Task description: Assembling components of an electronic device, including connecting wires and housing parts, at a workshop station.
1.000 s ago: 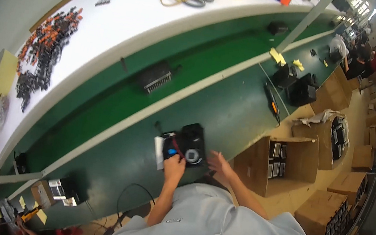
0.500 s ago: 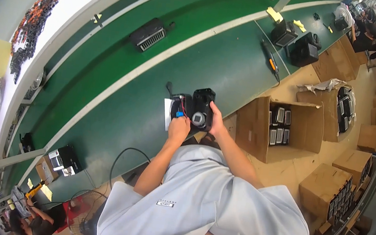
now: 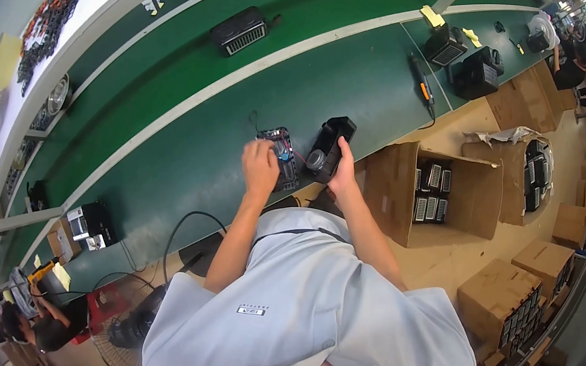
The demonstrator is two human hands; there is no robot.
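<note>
Left hand rests fingers-down on a flat black circuit panel that lies on the green surface; fingers curled over its near-left edge, pressing or gripping it, exact hold not clear. Thin red and dark wires run from the panel toward the right hand.

Right hand is closed around a black housing, thumb along its near side, holding it tilted on edge just right of the panel. A round grey part shows on the housing's lower face. Housing and panel sit close together, joined by the wires, both directly ahead of the hands at the near edge of the surface.

Right of the right hand, just beside it: an open cardboard box holding black units in rows. Further right, more cartons on the floor.

Beyond the hands, well apart: a black finished unit with a grille, on the far green lane. Far right ahead, a screwdriver with orange band.
</note>
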